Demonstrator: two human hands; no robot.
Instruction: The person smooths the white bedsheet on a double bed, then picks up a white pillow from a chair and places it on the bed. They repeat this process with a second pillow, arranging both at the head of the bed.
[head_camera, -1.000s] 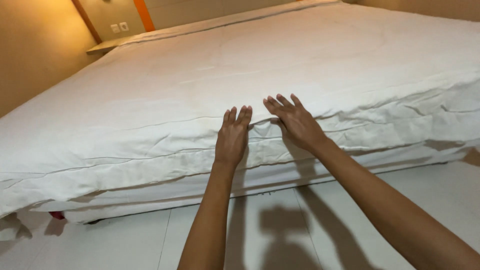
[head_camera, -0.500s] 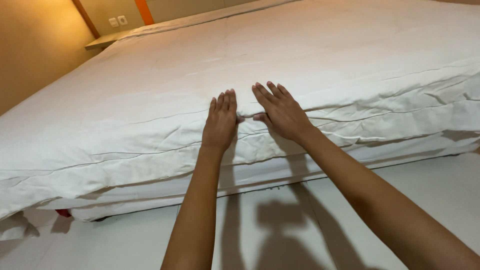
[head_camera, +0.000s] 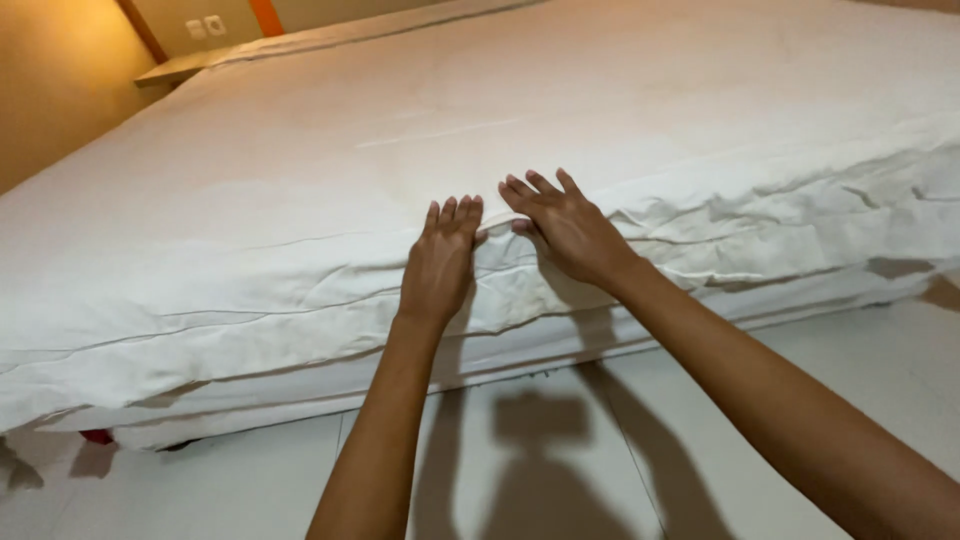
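A wide bed covered with a white sheet (head_camera: 520, 120) fills most of the view. My left hand (head_camera: 441, 262) lies flat, palm down, on the sheet at the bed's near edge, fingers together and pointing away. My right hand (head_camera: 563, 224) rests flat beside it, fingers slightly spread, thumb near the left hand's fingertips. Both hands press on the wrinkled fold of fabric along the mattress side. Neither hand grips anything.
Pale floor tiles (head_camera: 620, 470) run below the bed, with my shadow on them. A wooden headboard ledge (head_camera: 180, 68) and a tan wall (head_camera: 60, 90) stand at the far left. A small red object (head_camera: 97, 437) peeks out under the bed's left corner.
Both hands have slid a little to the left along the bed's edge, staying flat on the sheet. The view has shifted slightly too.
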